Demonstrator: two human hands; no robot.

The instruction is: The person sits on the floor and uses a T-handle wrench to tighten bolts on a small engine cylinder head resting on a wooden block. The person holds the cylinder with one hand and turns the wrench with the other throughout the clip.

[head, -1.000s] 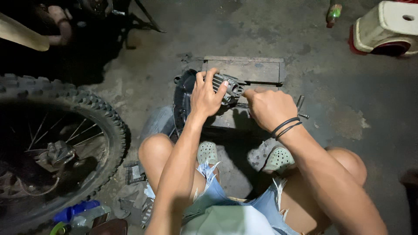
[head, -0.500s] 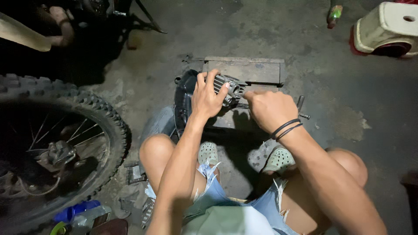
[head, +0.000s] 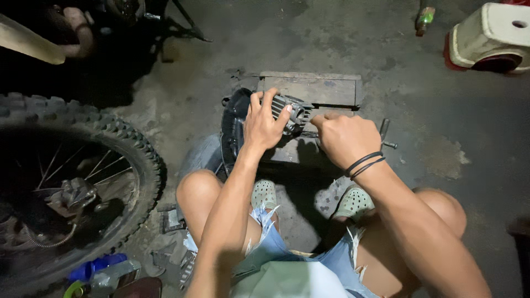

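Hardly anything has moved since the earlier frames: both hands stay on the same part, the left fingers only a little more spread. At the centre, a finned grey cylinder rests on a wooden block on the concrete floor. The left hand lies over the cylinder with its fingers curled around the fins, holding it. The right hand, just to the right, is closed in a fist; what it grips is hidden. Two black bands circle that wrist. A metal T-handle tool lies just beyond the fist. Below, the person squats in green clogs and frayed denim shorts. Left of the knees stands a knobby spoked wheel. A white stool sits at the top right corner.
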